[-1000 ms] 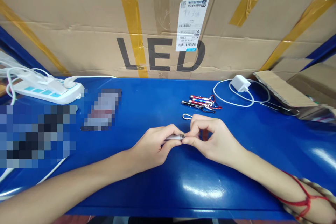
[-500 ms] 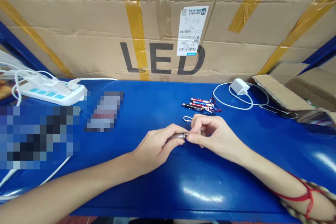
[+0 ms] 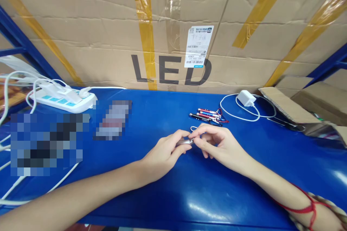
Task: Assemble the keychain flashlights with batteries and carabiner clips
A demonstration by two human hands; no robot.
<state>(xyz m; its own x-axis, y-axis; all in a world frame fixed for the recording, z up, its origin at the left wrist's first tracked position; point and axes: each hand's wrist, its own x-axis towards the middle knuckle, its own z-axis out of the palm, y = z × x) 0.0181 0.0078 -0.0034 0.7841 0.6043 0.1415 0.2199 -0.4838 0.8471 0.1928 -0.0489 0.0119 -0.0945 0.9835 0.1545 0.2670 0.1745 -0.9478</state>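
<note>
My left hand [image 3: 162,155] is closed around a small silver metal tube [image 3: 184,142], which looks like a penlight; the fingers cover much of it. At the tube's right end, the thumb and index finger of my right hand [image 3: 217,140] pinch its tip, and the exact spot they grip is partly hidden. Just behind the right fingers lies a silver carabiner clip [image 3: 193,128], half covered by that hand. Farther back on the blue table [image 3: 151,115] rest several slim penlights [image 3: 208,115] in red, blue and black, with cords and clips at their right ends.
At the left are a white power strip [image 3: 81,105] with cables and two blurred-out items, one a phone-like slab [image 3: 112,121]. A white charger [image 3: 246,98] with a coiled cable and a cardboard flap [image 3: 287,104] lie right. A large carton [image 3: 108,36] stands behind the table.
The view has tilted up slightly, so everything sits lower in the picture. Both hands keep hold of the tube, with the right fingers shifting a little at its tip.
</note>
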